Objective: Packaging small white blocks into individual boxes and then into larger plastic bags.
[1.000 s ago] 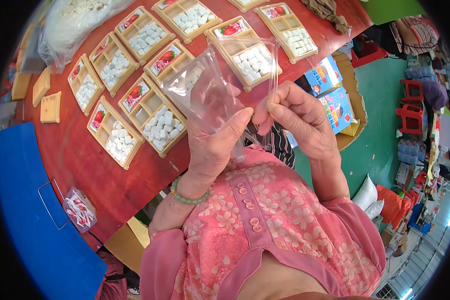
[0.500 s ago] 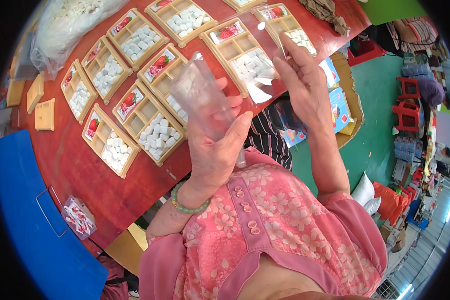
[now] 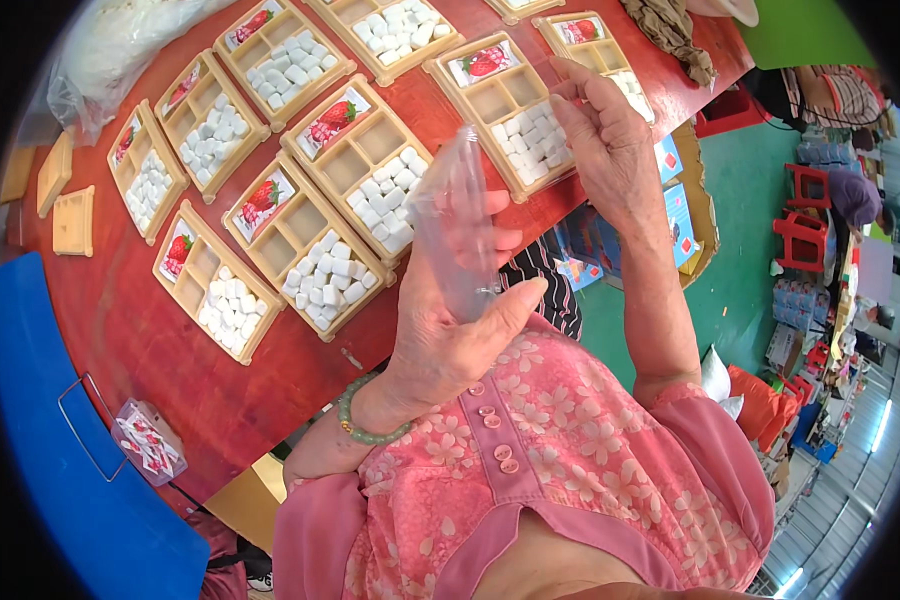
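Note:
My left hand (image 3: 435,345) is closed around a bundle of clear plastic bags (image 3: 452,225), which stands up between thumb and fingers. My right hand (image 3: 610,150) is raised over the right edge of a tan compartment tray (image 3: 477,98), its fingers curled and pressed together; what they hold, if anything, does not show. That tray has white marshmallow-like pieces (image 3: 532,146) in its largest compartment and a strawberry-printed packet (image 3: 484,63) in another. Left of the bags lies a similar tray (image 3: 345,163), partly behind my left hand.
Several more filled trays (image 3: 295,225) cover the red table (image 3: 120,330). A large clear bag of white pieces (image 3: 130,45) lies at the far left, near small tan trays (image 3: 74,222). A small box of packets (image 3: 150,440) is at the left edge. An open carton (image 3: 705,200) stands right.
My left hand and the bags have shifted slightly right and down. The clear film that hung from my right hand over the tray no longer shows there. The view has shifted a little.

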Available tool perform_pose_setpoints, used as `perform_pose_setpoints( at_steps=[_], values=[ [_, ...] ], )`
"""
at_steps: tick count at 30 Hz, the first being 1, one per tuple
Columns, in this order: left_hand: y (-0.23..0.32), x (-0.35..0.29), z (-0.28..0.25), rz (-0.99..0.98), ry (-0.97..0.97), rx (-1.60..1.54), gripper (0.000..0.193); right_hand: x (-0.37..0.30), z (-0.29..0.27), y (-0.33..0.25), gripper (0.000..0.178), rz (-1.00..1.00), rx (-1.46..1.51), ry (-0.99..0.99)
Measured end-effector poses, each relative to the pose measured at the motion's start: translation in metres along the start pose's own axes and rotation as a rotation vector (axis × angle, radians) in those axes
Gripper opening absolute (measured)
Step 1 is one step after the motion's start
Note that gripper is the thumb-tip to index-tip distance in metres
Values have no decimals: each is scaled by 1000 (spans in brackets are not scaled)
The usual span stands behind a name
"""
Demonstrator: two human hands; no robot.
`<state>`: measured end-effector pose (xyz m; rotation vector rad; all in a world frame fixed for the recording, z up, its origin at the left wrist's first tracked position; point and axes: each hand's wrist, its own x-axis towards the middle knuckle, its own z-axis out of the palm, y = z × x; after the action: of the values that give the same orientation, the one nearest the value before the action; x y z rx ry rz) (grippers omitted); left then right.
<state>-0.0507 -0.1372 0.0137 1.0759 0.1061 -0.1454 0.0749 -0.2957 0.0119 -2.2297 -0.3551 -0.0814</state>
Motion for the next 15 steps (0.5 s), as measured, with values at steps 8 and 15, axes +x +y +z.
perform_pose_setpoints(
  at_steps=[8,15],
  values=[
    [0,-1,1,27,-44,-18,71,0,0,1,26,-51,-193,82],
    [-4,-1,1,53,-82,58,71,2,-3,4,25,-137,-358,99]
  ],
)
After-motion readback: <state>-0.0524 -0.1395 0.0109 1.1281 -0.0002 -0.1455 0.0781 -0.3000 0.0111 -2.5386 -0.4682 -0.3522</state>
